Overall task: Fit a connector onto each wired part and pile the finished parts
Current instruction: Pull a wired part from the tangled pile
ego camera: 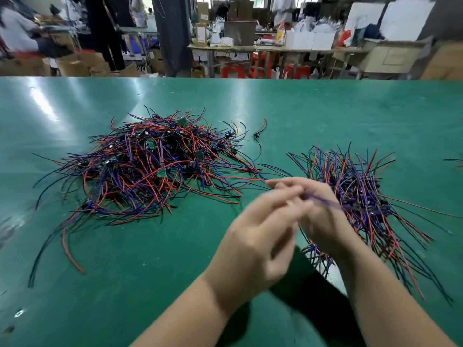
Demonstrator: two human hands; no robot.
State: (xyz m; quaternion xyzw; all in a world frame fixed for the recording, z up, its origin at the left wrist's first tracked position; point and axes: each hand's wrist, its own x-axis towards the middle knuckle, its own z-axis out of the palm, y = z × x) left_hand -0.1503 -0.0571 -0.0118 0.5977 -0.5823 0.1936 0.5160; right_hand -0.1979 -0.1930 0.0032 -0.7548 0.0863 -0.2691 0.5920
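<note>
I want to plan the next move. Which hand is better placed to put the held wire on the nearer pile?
Probably the right hand: it is beside the right pile, and the wire points there.

- A large pile (150, 166) of red, blue and black wired parts with small green boards lies on the green surface (350, 108).
- Right of the large pile, apart from it, lies a smaller pile (363, 196) of similar wired parts.
- Just beyond the large pile's right edge lies a single wired part (258, 134).
- Between the large pile and the smaller one, nearer the person, the left hand (255, 236) and right hand (323, 216) are raised together.
- Their fingers (288, 196) meet at the end of a blue wire (325, 202) that runs right into the smaller pile; motion blur hides which fingers pinch it.
- Far beyond the large pile stand cluttered benches and orange stools (258, 66).
</note>
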